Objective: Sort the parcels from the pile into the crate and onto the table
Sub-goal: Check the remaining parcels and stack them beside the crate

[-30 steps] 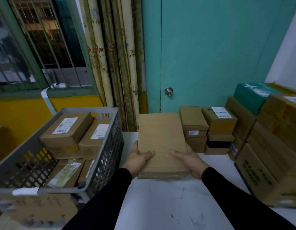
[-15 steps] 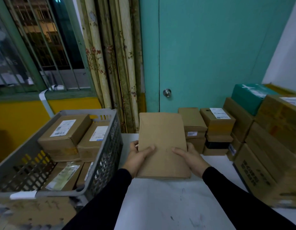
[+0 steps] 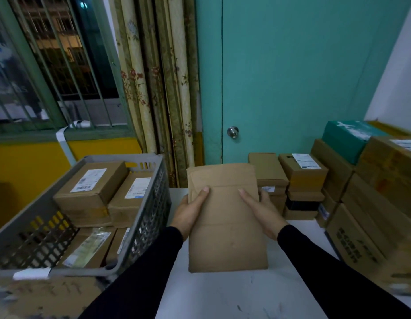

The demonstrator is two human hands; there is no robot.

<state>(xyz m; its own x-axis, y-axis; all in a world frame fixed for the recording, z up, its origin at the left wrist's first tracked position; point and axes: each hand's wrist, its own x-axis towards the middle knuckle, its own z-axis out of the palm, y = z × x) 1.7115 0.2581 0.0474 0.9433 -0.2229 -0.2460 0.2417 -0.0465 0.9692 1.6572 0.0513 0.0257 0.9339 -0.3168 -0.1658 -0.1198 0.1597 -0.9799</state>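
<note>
Gripping a flat brown cardboard parcel (image 3: pixel 225 217) from both sides, the two hands hold it above the white table (image 3: pixel 223 293), its plain face turned up toward the camera and its far edge raised. The left hand (image 3: pixel 189 214) has its thumb laid across the parcel's upper face near the left edge, nail pointing away, while the remaining fingers curl out of sight beneath the cardboard. The right hand (image 3: pixel 262 211) mirrors it: thumb stretched flat over the top face, other fingers wrapped round the right edge, their tips partly visible beyond it. Both wrists are bent slightly inward, and from them two forearms in black sleeves (image 3: pixel 333 270) run back and outward toward the lower corners of the view, elbows spread wide. The parcel's near edge hangs over the tabletop between the forearms; whether it touches the surface cannot be told. Left of the hands stands a grey plastic crate (image 3: pixel 151 217) with a slotted wall, holding several labelled brown boxes (image 3: pixel 91 187) stacked in two layers. Beyond the parcel, at the back of the table, small cartons (image 3: pixel 301 173) are piled in short columns, and larger cartons (image 3: pixel 370 226) with a teal box (image 3: pixel 347 137) on top rise along the right side. Behind all this are a teal door (image 3: pixel 292 77), patterned curtains (image 3: pixel 154 88) and a barred window (image 3: pixel 50 65).
</note>
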